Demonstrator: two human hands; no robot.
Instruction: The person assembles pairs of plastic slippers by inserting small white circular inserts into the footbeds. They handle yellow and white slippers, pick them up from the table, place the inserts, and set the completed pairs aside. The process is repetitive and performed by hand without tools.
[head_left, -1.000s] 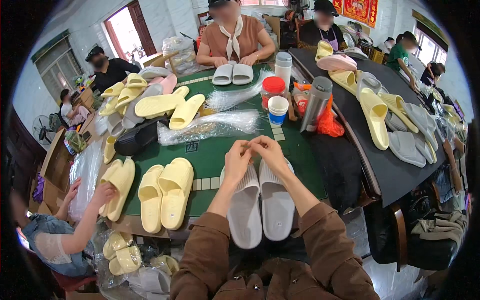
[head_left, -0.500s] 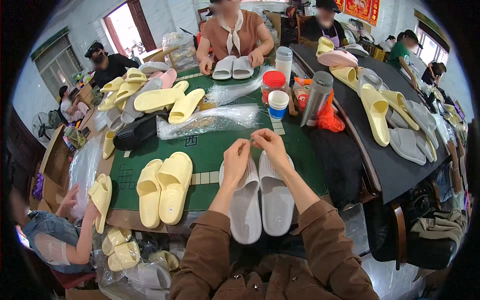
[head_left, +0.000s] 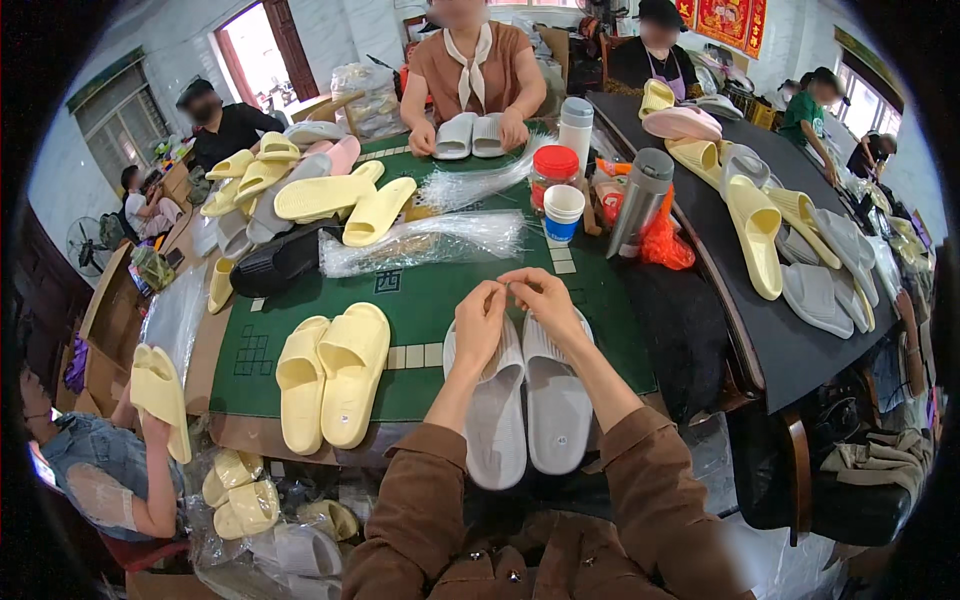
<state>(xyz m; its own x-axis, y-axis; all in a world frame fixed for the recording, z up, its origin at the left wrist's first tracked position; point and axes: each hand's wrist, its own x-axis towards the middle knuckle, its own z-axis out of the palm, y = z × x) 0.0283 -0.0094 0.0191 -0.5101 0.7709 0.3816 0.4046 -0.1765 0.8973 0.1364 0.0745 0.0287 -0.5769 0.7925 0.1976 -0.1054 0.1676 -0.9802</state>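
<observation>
A pair of grey slide slippers lies at the near table edge, with a left slipper (head_left: 497,430) and a right slipper (head_left: 557,430) side by side, toes away from me. Over their ribbed straps, my left hand (head_left: 480,322) and my right hand (head_left: 547,302) meet with fingertips pinched together. Whatever is between the fingers is too small to make out. To the left rests a pair of yellow slippers (head_left: 352,400) on the green table mat (head_left: 420,295). Beyond my hands lie two bundles of thin clear plastic strips (head_left: 440,243).
A pile of mixed slippers (head_left: 325,198) covers the far left. A red-lidded jar (head_left: 554,172), paper cup (head_left: 563,213) and steel flask (head_left: 640,200) stand far right. More slippers lie on the black table (head_left: 770,345). Co-workers handle slippers across from me and at left.
My hands stay pinched together over the grey slippers, shifting only slightly. At left, a co-worker's yellow slipper has moved left, away from the table. The view has shifted a little.
</observation>
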